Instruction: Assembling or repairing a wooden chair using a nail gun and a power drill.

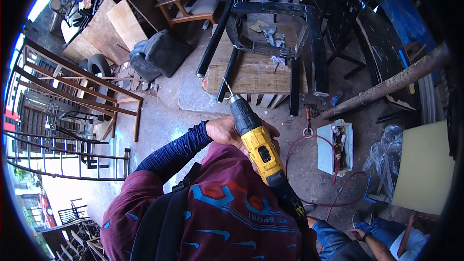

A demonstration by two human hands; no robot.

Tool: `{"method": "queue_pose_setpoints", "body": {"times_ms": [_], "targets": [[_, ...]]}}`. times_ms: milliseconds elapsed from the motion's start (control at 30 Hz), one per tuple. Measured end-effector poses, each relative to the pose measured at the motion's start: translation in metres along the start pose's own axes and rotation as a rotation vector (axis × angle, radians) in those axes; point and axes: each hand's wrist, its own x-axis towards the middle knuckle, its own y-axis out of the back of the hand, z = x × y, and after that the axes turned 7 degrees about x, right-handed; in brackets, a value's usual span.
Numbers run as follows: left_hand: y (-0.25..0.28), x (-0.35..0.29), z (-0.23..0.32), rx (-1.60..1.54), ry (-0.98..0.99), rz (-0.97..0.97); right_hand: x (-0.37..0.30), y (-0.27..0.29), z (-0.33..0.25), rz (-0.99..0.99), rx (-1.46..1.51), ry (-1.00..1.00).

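A yellow and black cordless drill point(263, 152) is in front of my chest, its long drill bit point(226, 86) pointing away from me toward the chair. My left hand point(224, 131) is closed against the drill's left side, just behind the chuck. My right hand point(273, 131) is mostly hidden beneath the drill body; a bit of it shows at the right side, closed around the tool. Beyond the bit, a black wooden chair frame point(268, 8) without a seat is tipped over a low wooden platform point(220, 63). Its legs stick out toward me.
Crumpled scraps point(270, 34) lie on the platform. A white bin point(328, 152) with bottles stands to the right, beside a red hose point(289, 152). Wooden frames point(128, 97) lean at left. A rusty pole point(386, 84) slants at right. Another person point(372, 234) sits at lower right.
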Motion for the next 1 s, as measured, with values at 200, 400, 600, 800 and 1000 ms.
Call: {"method": "queue_pose_setpoints", "body": {"times_ms": [200, 400, 600, 800, 1000], "targets": [[0.019, -0.005, -0.014, 0.236, -0.039, -0.037, 0.002, 0.003, -0.002, -0.021, -0.030, 0.110], [0.018, 0.012, 0.005, -0.208, -0.101, 0.302, 0.021, -0.037, -0.066, -0.107, -0.711, 0.356], [0.058, 0.067, 0.055, -0.288, -0.064, 0.336, 0.065, -0.074, -0.129, -0.094, 0.031, -0.159], [0.078, 0.096, 0.078, -0.253, 0.056, 0.386, 0.086, -0.070, -0.158, -0.140, 0.148, -0.139], [0.080, 0.105, 0.070, -0.361, -0.022, 0.291, 0.083, -0.070, -0.162, -0.069, 0.092, -0.103]]}}
